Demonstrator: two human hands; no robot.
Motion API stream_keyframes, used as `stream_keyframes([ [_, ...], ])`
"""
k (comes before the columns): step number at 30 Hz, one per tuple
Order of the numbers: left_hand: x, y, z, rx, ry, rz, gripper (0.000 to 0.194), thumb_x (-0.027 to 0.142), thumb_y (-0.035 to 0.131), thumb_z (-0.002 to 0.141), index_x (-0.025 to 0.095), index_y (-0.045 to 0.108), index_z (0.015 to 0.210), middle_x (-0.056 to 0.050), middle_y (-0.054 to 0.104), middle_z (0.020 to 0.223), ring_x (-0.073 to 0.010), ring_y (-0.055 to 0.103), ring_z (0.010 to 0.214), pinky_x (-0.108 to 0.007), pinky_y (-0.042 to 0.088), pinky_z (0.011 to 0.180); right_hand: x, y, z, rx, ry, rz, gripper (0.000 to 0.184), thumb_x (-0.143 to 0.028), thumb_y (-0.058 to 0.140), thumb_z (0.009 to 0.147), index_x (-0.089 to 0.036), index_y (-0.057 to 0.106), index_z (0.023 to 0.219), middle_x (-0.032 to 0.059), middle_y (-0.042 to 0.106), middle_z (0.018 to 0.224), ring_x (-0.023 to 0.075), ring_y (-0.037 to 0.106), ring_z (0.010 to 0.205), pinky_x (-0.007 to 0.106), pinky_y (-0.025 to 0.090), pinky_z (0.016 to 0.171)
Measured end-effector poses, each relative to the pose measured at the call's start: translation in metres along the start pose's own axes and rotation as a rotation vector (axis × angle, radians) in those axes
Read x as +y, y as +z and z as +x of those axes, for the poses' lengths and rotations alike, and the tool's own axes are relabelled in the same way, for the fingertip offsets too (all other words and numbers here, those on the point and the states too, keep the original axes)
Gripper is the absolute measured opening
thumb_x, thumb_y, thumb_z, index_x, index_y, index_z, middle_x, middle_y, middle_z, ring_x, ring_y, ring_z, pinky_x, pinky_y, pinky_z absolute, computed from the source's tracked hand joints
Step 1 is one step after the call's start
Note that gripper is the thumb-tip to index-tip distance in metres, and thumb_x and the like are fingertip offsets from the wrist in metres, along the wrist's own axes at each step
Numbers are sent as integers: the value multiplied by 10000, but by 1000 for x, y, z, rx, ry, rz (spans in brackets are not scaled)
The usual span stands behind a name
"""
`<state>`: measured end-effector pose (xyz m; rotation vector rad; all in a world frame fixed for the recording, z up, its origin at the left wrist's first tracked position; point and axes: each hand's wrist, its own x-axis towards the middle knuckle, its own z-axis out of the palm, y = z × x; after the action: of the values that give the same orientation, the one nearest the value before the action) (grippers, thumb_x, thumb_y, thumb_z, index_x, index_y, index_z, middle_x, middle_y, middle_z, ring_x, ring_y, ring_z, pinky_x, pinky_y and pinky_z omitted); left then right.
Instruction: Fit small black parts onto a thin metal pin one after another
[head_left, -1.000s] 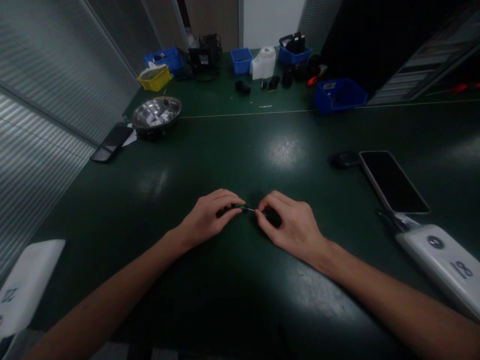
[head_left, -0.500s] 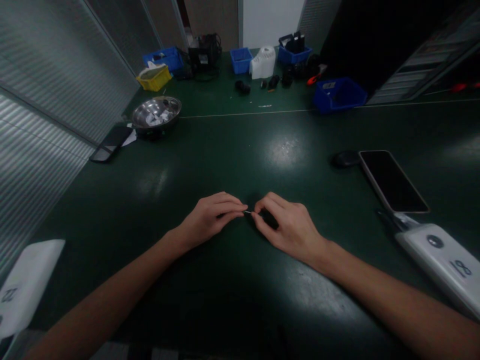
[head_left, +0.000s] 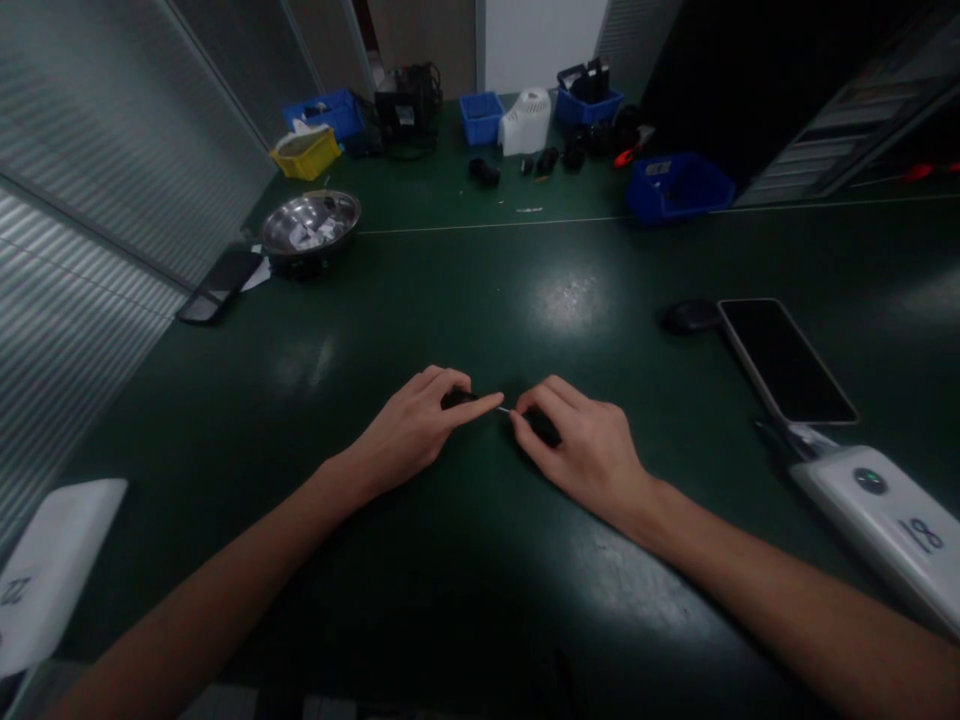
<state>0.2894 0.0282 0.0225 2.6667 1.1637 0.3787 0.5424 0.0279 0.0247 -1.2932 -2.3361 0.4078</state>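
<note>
Near the middle of the green tabletop (head_left: 420, 300), my two hands work close together. My left hand (head_left: 412, 425) has its fingers curled over a small dark object (head_left: 459, 398), its thumb stretched toward the right hand. A thin, pale, metallic-looking rod (head_left: 505, 409) spans the short gap between the hands. The thumb and forefinger of my right hand (head_left: 581, 430) pinch the rod's right end. Dark space under the right palm hides whether anything else is in it. What kind of thing the rod and dark object are, and whether they join, I cannot tell.
To the right lie a black mouse (head_left: 690, 317), a phone (head_left: 787, 360) and a white device (head_left: 885, 520). A metal bowl (head_left: 345, 215) holding white pieces stands back left. Blue bins (head_left: 679, 190) and a yellow bin (head_left: 307, 155) line the far side. Another white device (head_left: 64, 560) is at left.
The left fingers have shifted and curled back around a dark object, leaving the thumb extended. The right hand still pinches, slightly higher and further right. More of the rod shows.
</note>
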Motion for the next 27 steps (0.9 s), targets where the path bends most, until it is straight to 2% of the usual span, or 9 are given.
stream_keyframes([
  [6, -2, -7, 1, -10, -27, -107, 578, 127, 434, 1013, 250, 364, 1573, -120, 580, 1283, -247, 539, 1138, -441, 495, 1003, -2, 0, -1, -47, -24, -108, 244, -358, 469, 1025, -203, 651, 975, 25, 651, 927, 118, 551, 657, 273, 312, 545],
  [8, -5, -9, 1, 11, -28, -176, 525, 148, 460, 1014, 229, 418, 1532, -113, 596, 1286, -238, 550, 1140, -433, 495, 1012, -3, 0, -2, -41, -25, -125, 247, -362, 464, 1027, -208, 650, 977, 21, 651, 926, 120, 558, 661, 275, 312, 550],
  [12, -8, -10, -1, 62, -46, -333, 303, 188, 531, 1006, 203, 612, 1299, -87, 640, 1203, -200, 589, 1113, -372, 513, 994, -4, 0, -2, -38, -19, -133, 238, -359, 472, 1022, -214, 655, 973, 14, 656, 931, 122, 571, 664, 279, 310, 551],
  [16, 1, -5, 1, 80, -86, -426, 268, 220, 584, 993, 215, 638, 1255, -67, 656, 1173, -165, 627, 1045, -310, 544, 911, -4, 1, -1, 17, 34, -148, 236, -364, 486, 1016, -219, 662, 957, 22, 670, 940, 136, 592, 700, 279, 301, 546],
  [19, 12, 1, 7, 133, -141, -412, 273, 236, 584, 994, 221, 644, 1260, -74, 651, 1204, -172, 636, 1047, -319, 553, 901, -3, 2, 0, 62, 91, -154, 222, -360, 501, 1011, -223, 664, 947, 24, 675, 945, 141, 595, 705, 277, 312, 552],
  [23, 20, 9, 20, 219, -153, -336, 250, 234, 571, 999, 205, 660, 1230, -89, 636, 1249, -205, 606, 1163, -373, 530, 991, -1, 1, 3, 95, 160, -59, 172, -346, 547, 988, -228, 663, 938, 12, 672, 937, 145, 603, 718, 275, 361, 588],
  [27, 19, 11, 28, 213, -137, -294, 237, 230, 566, 1004, 198, 662, 1219, -69, 661, 1265, -201, 585, 1212, -393, 497, 1056, 2, -2, 6, 131, 198, 64, 146, -330, 585, 963, -220, 658, 901, 10, 665, 909, 151, 616, 749, 284, 420, 670],
])
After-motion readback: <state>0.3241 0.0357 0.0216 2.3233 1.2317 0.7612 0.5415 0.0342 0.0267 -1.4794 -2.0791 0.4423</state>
